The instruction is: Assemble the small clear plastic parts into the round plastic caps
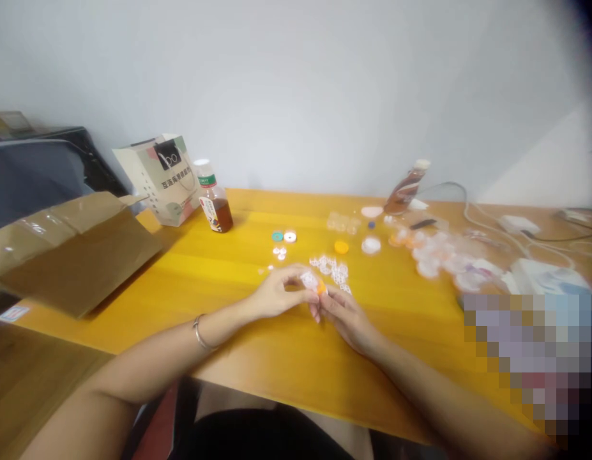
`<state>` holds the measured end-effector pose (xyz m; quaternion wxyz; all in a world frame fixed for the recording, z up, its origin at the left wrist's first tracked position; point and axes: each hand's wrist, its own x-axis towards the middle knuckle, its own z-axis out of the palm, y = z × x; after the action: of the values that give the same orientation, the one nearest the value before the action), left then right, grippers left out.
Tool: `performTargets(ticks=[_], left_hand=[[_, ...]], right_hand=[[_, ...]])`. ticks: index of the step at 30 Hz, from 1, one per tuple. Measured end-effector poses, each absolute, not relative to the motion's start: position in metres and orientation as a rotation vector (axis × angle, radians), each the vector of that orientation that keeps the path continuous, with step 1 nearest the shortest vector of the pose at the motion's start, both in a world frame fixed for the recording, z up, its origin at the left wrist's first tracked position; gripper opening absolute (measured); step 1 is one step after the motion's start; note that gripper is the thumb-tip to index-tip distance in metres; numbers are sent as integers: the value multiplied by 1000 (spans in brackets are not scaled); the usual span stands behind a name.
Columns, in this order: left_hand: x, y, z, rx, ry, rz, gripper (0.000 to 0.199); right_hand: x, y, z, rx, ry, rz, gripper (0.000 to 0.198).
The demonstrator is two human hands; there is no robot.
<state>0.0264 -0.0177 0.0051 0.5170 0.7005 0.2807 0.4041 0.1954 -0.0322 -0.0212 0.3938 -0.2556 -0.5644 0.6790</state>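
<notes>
My left hand (282, 292) and my right hand (346, 314) meet above the middle of the yellow wooden table. Between their fingertips is a small white-and-orange plastic piece (315, 283), partly hidden by the fingers and blurred. Just beyond it lies a cluster of white openwork plastic pieces (334, 271). To the left are several small white round pieces (279, 252), with a teal disc (277, 236) and a white ring-shaped disc (290, 237) behind them. An orange disc (341, 247) and a white round stack (371, 245) rest further right.
A cardboard box (80, 262), a paper bag (164, 182) and a bottle of brown liquid (214, 201) stand on the left. At right are a tilted bottle (407, 186), a pile of plastic-wrapped parts (444, 255), cables (465, 198) and a pixelated person (530, 351).
</notes>
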Motion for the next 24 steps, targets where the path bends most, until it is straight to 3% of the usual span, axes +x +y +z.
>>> performTargets(ticks=[10,18,24], left_hand=[[26,-20,7,1804,602,1022,16],[25,-18,2,2043,880,1120,20],[18,-11,-8,2443,1059,1147,35]], right_hand=[[197,-34,-14,-441,-1079,2231,35],[194,-32,-23,-651,-1285,1827,25],[198,-27,-17,-751,-1518,1663,22]])
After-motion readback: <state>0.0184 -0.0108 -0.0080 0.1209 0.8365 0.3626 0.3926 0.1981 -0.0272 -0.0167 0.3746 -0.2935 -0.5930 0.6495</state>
